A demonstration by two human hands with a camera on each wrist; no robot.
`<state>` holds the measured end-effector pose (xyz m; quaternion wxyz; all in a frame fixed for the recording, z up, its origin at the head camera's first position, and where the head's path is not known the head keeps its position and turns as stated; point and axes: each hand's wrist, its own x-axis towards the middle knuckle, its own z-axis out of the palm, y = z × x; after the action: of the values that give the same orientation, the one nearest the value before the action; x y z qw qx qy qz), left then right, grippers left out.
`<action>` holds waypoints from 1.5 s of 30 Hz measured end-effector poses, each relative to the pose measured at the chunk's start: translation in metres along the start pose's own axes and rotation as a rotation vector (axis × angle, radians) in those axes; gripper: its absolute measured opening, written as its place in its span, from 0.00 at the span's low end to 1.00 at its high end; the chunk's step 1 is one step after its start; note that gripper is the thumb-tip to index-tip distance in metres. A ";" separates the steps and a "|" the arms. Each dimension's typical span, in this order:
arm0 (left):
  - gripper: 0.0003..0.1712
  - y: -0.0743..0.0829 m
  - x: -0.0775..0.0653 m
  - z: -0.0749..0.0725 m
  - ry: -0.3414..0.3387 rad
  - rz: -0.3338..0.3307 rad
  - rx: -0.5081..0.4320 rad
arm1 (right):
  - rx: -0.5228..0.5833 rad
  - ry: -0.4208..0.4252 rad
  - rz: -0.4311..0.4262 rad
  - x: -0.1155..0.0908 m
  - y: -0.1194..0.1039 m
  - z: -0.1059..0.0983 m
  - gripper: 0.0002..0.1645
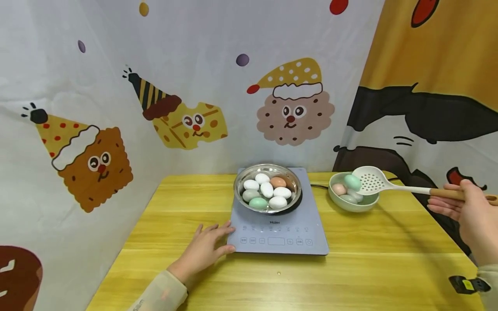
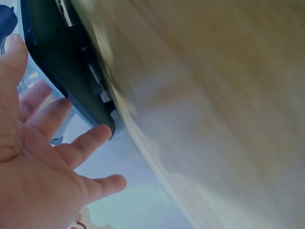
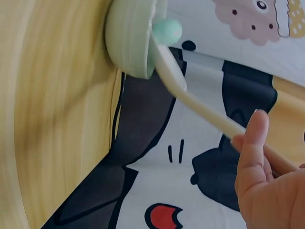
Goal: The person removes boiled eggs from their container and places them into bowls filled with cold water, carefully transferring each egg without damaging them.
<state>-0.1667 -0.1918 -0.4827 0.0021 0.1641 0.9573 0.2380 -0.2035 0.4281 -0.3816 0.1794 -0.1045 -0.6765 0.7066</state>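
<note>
My right hand holds a skimmer by its wooden handle, the white perforated head over the right rim of a pale green bowl. A green egg sits at the left edge of that head, above several other eggs in the bowl. In the right wrist view the green egg shows just past the bowl's rim. My left hand touches the left edge of a grey-blue induction cooker with its fingers extended. On the cooker stands a steel pan with several white, brown and green eggs.
The wooden table carries the cooker and bowl. A black power cord runs between cooker and bowl. A printed curtain hangs right behind and beside the table.
</note>
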 end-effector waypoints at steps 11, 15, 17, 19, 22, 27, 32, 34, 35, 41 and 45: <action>0.35 -0.002 -0.004 0.001 0.008 -0.012 -0.023 | -0.267 0.117 -0.069 -0.017 -0.010 0.039 0.18; 0.36 -0.002 -0.004 0.001 0.010 -0.008 -0.028 | -0.347 0.120 -0.143 -0.026 -0.014 0.047 0.18; 0.36 -0.003 -0.003 0.000 0.012 -0.005 -0.027 | -0.393 0.133 -0.213 -0.032 -0.017 0.053 0.20; 0.36 -0.004 -0.003 0.000 0.013 -0.002 -0.027 | -0.417 0.153 -0.279 -0.039 -0.020 0.060 0.22; 0.36 -0.005 -0.002 -0.001 0.014 -0.001 -0.018 | -0.328 0.152 -0.344 -0.050 -0.026 0.076 0.26; 0.36 -0.006 -0.003 -0.003 0.005 -0.009 -0.012 | -0.110 -0.061 -0.416 -0.073 -0.035 0.114 0.28; 0.35 -0.005 -0.002 -0.001 0.003 -0.015 -0.012 | 0.061 -0.444 -0.631 -0.090 -0.027 0.165 0.17; 0.35 -0.004 -0.002 0.000 0.005 -0.014 -0.013 | 0.053 -0.559 -0.756 -0.093 -0.021 0.184 0.13; 0.35 -0.004 -0.001 0.001 0.002 -0.012 -0.017 | 0.020 -0.595 -0.836 -0.094 -0.017 0.191 0.12; 0.36 -0.003 0.001 0.006 -0.021 0.010 -0.026 | -0.171 -0.585 -1.282 -0.092 -0.010 0.206 0.18; 0.35 -0.004 0.001 0.002 -0.004 0.010 -0.024 | -0.192 -0.702 -1.282 -0.087 -0.020 0.200 0.18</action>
<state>-0.1690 -0.1939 -0.4859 0.0049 0.1693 0.9536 0.2490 -0.2000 0.2109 -0.3570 0.3203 0.5286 -0.6811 0.3926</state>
